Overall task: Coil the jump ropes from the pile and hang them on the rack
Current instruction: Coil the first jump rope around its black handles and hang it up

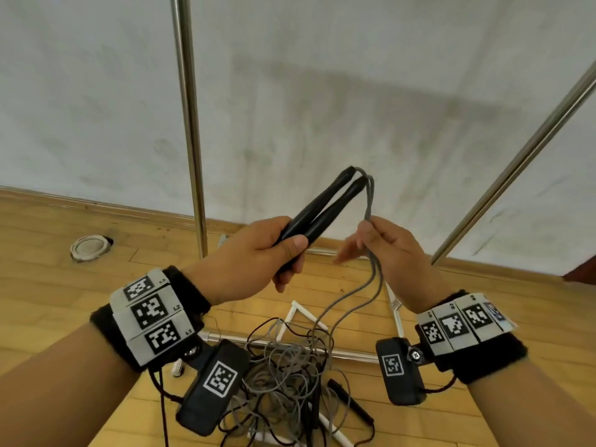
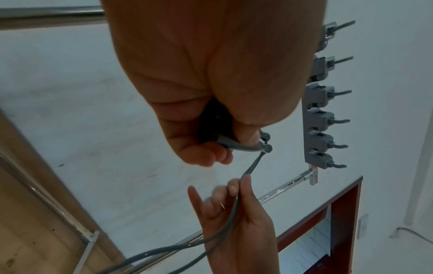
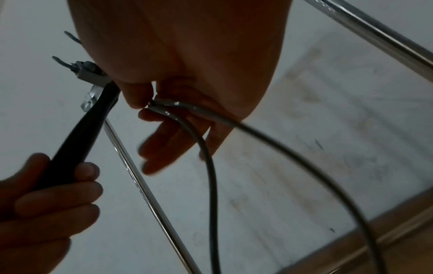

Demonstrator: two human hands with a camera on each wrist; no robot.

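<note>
L hand (image 1: 254, 253) fingers clenched round both black handles (image 1: 325, 204). R hand (image 1: 383, 250) thumb + forefinger pinch grey cord (image 1: 371, 195) just past handle tips; other fingers loose.

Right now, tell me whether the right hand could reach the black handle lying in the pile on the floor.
Probably not yet: the right hand is pinching the grey cord, and the loose handle lies well below it.

Open air above hands (image 1: 322, 250); rack poles (image 1: 190, 124) flank either side; rope pile (image 1: 287, 375) clutters floor below
</note>
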